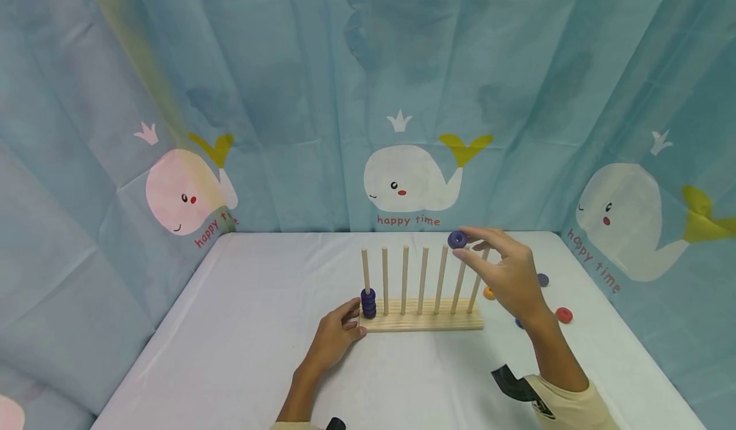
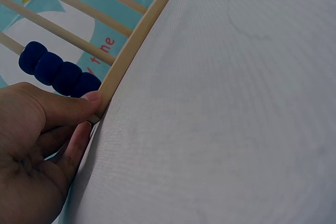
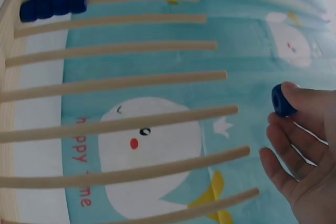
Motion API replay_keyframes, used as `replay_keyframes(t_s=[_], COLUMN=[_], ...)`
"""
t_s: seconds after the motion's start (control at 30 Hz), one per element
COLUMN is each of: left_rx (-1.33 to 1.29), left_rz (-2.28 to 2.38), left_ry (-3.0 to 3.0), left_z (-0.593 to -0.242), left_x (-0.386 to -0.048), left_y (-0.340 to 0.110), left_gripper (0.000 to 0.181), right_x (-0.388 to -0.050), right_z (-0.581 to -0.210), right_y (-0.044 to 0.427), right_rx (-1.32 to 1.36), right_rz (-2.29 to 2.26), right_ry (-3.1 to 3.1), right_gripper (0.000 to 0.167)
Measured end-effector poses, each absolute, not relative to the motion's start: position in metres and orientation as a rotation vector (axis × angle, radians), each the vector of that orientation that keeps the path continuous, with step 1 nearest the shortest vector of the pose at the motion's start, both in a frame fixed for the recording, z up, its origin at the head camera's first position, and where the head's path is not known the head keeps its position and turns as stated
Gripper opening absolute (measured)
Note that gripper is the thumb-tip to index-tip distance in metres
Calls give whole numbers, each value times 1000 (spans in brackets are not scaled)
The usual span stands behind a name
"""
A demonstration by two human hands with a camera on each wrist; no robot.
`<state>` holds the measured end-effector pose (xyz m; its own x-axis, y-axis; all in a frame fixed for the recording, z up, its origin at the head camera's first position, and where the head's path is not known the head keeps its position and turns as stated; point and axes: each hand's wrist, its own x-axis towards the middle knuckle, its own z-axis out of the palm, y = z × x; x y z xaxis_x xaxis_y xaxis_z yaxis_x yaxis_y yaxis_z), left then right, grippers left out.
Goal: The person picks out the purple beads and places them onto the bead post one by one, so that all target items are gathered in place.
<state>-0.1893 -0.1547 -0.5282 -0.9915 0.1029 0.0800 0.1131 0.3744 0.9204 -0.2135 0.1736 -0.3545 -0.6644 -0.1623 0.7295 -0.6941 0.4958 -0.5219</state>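
Observation:
A wooden peg rack (image 1: 425, 322) with a row of several upright pegs stands on the table. Its leftmost peg carries a stack of several dark blue rings (image 1: 368, 303); the other pegs are bare. My left hand (image 1: 336, 334) grips the left end of the base, thumb on the near side in the left wrist view (image 2: 47, 124). Up near the tops of the right-hand pegs, my right hand (image 1: 508, 273) pinches a blue ring (image 1: 457, 239) between thumb and fingers. In the right wrist view that ring (image 3: 282, 100) is apart from the peg tips, its hole partly visible.
Right of the rack lie loose rings: a red ring (image 1: 564, 315), an orange ring (image 1: 489, 293), a purple-grey ring (image 1: 543, 280) and a dark blue ring (image 1: 519, 322) partly behind my right wrist. A white cloth covers the table (image 1: 259, 353); a whale-print curtain (image 1: 287, 181) hangs behind.

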Motion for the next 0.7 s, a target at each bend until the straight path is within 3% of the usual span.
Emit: replay_keyframes(t_s=[0.7], left_rx=[-197], left_rz=[-1733], left_ry=[-2602], left_z=[-529], left_x=[-190], left_y=[-155], left_gripper=[65], right_x=[-222], right_z=[-350], right_y=[125], right_rx=[894], right_rz=[1134], right_ry=[-2173], right_gripper=[40])
